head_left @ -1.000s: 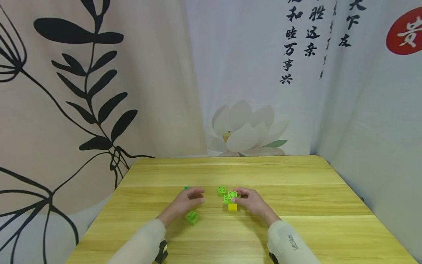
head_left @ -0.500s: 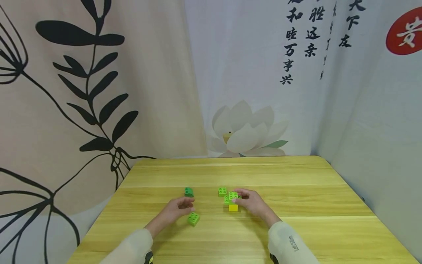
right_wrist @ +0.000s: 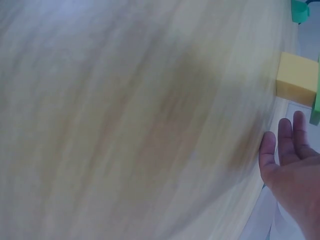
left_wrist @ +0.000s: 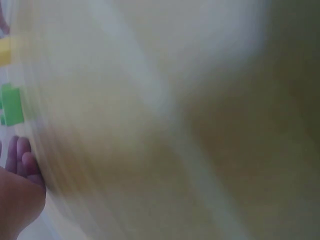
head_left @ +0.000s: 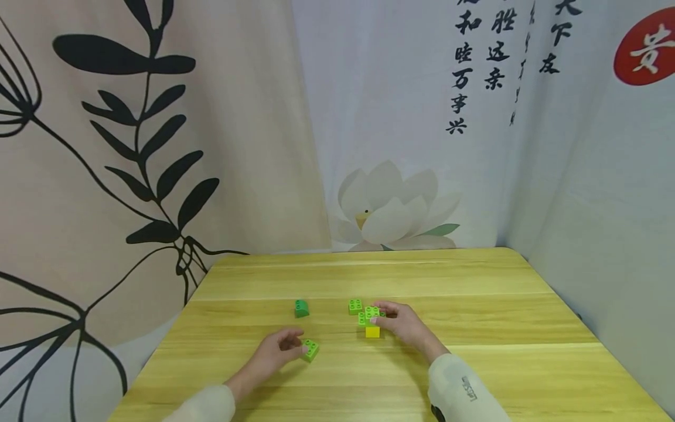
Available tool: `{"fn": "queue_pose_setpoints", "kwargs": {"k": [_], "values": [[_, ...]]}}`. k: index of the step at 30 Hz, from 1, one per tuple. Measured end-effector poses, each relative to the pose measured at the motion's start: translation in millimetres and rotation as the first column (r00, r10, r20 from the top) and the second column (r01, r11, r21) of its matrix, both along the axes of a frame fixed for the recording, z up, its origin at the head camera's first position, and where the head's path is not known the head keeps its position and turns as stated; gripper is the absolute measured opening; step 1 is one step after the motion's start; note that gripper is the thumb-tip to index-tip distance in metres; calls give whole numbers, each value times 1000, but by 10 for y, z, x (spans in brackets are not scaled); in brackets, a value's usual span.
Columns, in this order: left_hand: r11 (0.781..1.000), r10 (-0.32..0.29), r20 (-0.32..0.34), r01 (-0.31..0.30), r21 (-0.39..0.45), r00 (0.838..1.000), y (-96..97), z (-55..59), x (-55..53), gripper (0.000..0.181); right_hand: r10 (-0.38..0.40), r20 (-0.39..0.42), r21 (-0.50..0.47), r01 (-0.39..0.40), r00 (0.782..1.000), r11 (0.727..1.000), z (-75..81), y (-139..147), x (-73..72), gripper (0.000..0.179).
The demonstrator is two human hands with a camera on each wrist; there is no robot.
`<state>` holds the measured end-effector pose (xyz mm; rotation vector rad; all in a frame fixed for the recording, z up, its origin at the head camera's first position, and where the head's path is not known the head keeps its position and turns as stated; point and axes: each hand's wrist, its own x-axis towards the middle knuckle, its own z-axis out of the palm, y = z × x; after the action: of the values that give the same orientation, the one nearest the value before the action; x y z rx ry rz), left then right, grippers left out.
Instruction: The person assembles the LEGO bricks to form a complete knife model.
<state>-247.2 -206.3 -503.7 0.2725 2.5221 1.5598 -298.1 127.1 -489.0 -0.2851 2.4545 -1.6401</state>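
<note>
My right hand (head_left: 405, 326) pinches a lime green toy brick (head_left: 371, 312) between thumb and forefinger. Beneath that brick is a yellow brick (head_left: 372, 332); in the right wrist view the yellow brick (right_wrist: 297, 77) stands on the table, just beyond the outer fingers. More lime green shows at the stack's left. My left hand (head_left: 271, 354) is beside a separate lime green brick (head_left: 311, 351), its thumb tip at the brick's left side and its fingers loosely bent. Whether the thumb touches is unclear. The left wrist view shows the green brick (left_wrist: 13, 105) just past the fingers.
A darker green brick (head_left: 301, 308) with a curved side lies beyond the left hand. Another lime green brick (head_left: 355, 306) sits just behind the stack. The wooden table (head_left: 474, 281) ends at a printed curtain (head_left: 263, 146) at the back.
My left hand has drawn back leftward and nearer to me, from the middle to the separate lime brick, uncovering the darker green one. The right hand keeps its hold at the stack.
</note>
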Motion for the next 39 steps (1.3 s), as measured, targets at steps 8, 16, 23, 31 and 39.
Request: {"fn": "queue_pose_setpoints", "kwargs": {"k": [8,16,23,31,39], "values": [[996,88,-60,-89,-23,994,95,-99,49,53,-7,11,-12,7,1000,1000,8,6,9,43],[987,142,-79,-147,-66,987,189,-127,88,57,-6,8,-6,6,1000,1000,15,14,23,44],[980,157,-74,-164,-112,985,221,-114,80,59,-9,6,4,9,1000,1000,-5,20,-1,44],[979,147,-89,-158,-132,985,223,-129,52,55,-3,8,9,3,1000,1000,-28,33,-33,44],[976,138,-124,-157,-153,983,217,-100,83,48,6,6,2,-6,1000,1000,-6,30,-31,46]]}}
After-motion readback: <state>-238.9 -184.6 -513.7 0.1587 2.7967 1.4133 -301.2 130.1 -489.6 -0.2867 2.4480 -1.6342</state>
